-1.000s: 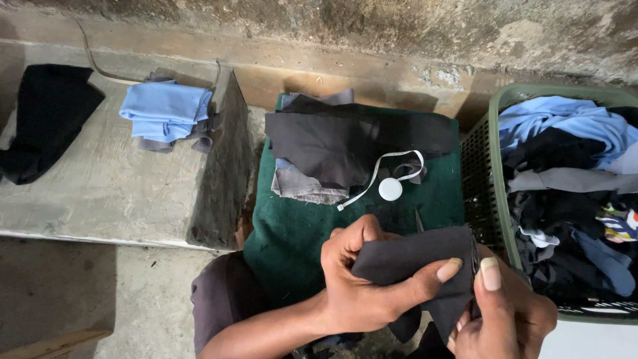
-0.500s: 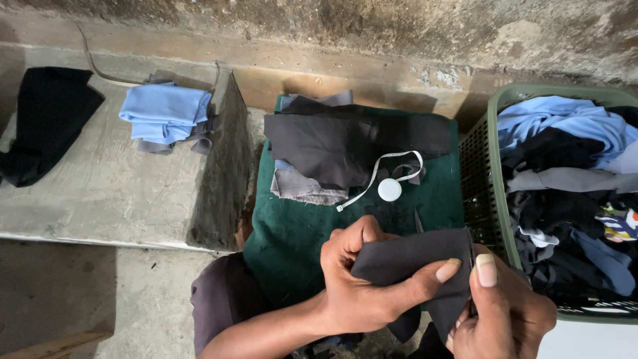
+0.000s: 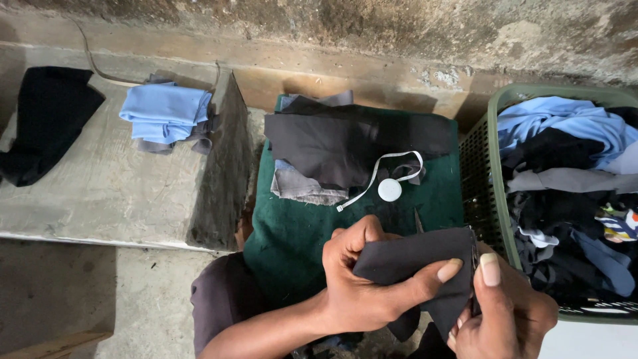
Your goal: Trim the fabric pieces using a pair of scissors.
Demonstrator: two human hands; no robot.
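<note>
Head view, left hand (image 3: 372, 282), right hand (image 3: 508, 312) pinching soft dark cloth piece (image 3: 415, 256)

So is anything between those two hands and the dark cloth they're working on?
Nothing visible. The left hand already pinches the dark cloth with its thumb laid across it, and the right hand grips its right edge. The tape measure and the pile of dark fabric pieces lie farther back on the green mat.
</note>
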